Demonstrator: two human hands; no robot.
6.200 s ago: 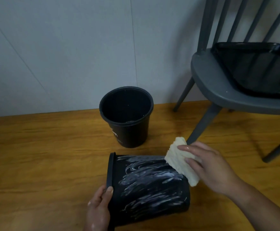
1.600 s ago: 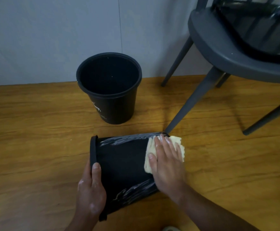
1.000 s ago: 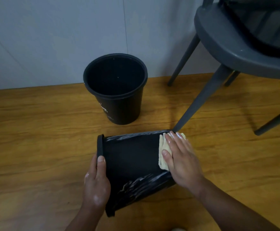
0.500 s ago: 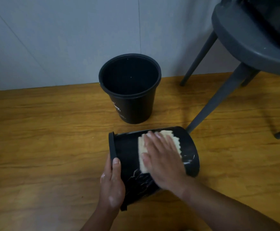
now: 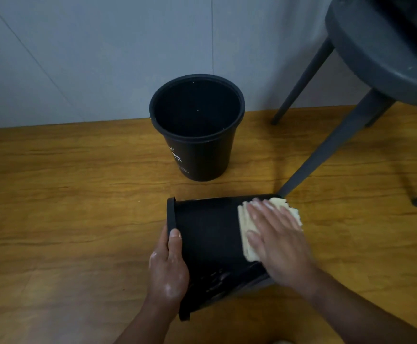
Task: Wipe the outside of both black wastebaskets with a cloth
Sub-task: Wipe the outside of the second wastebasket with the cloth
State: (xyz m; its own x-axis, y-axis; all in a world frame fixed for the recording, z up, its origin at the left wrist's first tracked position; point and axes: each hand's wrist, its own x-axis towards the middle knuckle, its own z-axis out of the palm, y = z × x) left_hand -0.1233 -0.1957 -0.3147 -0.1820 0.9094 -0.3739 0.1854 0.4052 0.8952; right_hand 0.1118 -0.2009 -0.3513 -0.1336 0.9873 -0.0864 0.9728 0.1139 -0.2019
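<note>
A black wastebasket (image 5: 208,234) lies on its side on the wooden floor, rim to the left. My left hand (image 5: 169,271) grips that rim, thumb on the outer wall. A pale yellow cloth (image 5: 245,232) lies on the wall near the basket's base end, and my right hand (image 5: 280,240) presses it flat with straight fingers. A few white streaks show low on the near side; the upper wall looks plain black. The second black wastebasket (image 5: 197,142) stands upright behind it, near the wall, with a small white print on its side.
A grey chair (image 5: 376,53) stands at the upper right; one leg (image 5: 326,150) comes down right beside the lying basket's base. A grey wall (image 5: 103,50) closes the back. Wooden floor (image 5: 53,219) stretches to the left.
My right hand has slid the cloth from the middle of the wall back toward the base end. Since 6 s ago, most of the white streaks have gone.
</note>
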